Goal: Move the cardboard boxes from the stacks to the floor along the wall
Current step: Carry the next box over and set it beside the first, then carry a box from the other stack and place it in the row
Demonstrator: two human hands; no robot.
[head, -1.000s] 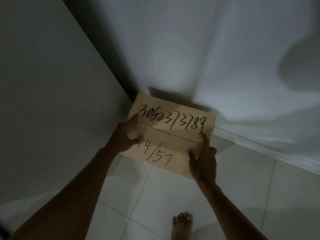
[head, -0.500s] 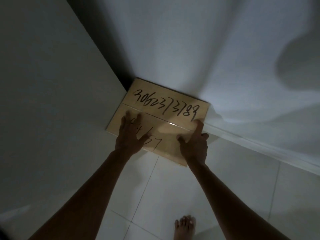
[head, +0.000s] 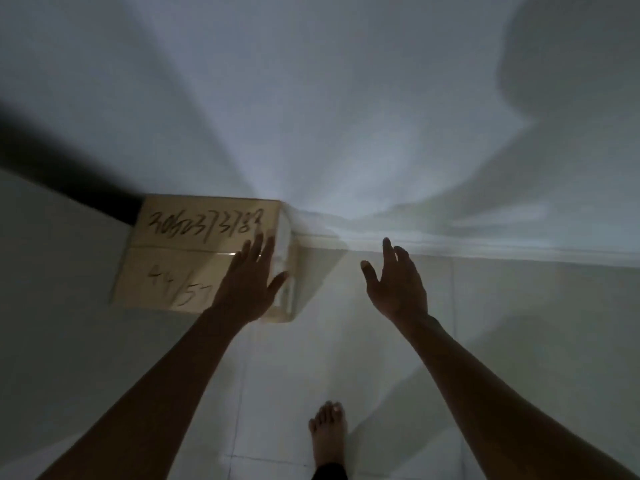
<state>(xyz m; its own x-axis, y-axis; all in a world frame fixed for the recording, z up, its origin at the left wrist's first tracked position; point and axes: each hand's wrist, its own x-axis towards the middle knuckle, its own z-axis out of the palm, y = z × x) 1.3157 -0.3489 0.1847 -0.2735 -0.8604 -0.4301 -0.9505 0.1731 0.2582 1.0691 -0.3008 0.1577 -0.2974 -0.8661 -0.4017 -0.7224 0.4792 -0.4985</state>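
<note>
The brown cardboard box with black handwritten numbers (head: 194, 258) sits on the pale tiled floor (head: 381, 341), pushed against the white wall (head: 346, 116), as the task wants. The left hand (head: 247, 289) hovers over it, fingers spread; the right hand (head: 398, 285) is beside it, spread too and empty.

The room is dim. A plain pale wall (head: 346, 98) fills the upper half, lit brightest near its middle and crossed by soft shadows, with a darker shadow at upper right. A pale skirting strip (head: 485, 252) runs along its foot. The floor (head: 519, 341) is large light tiles with thin joints.
</note>
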